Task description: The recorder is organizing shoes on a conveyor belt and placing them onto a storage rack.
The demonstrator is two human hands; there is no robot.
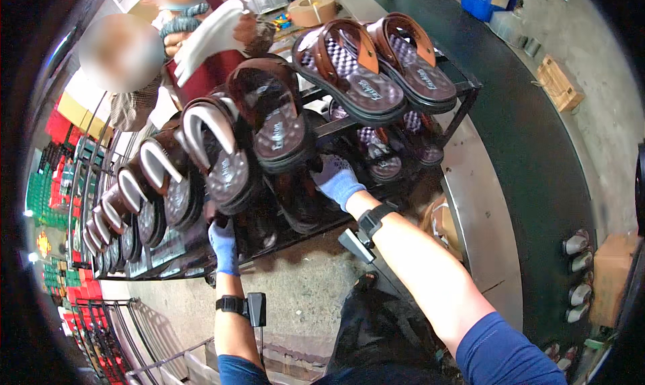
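Dark brown sandals line the upper level of a black metal rack, among them a thong sandal [230, 180] with a pale strap and a wide-strap sandal [279, 133]. My left hand [223, 242], in a blue glove, reaches beneath the upper row; its fingers are hidden in shadow. In a blue and white glove, my right hand [336, 178] reaches in at the lower level, beside a dark sandal [295, 203]. Its fingertips are hidden there, so a grip cannot be made out. To the right, a pair of thong sandals [366, 93] sits above more sandals [384, 163].
Beyond the rack [463, 99], a person holds a white sheet-like piece [209, 39]. A dark green conveyor belt [537, 177] curves along the right, carrying several sandals [579, 257]. A wooden crate [559, 82] and a cardboard box [615, 277] stand beside it.
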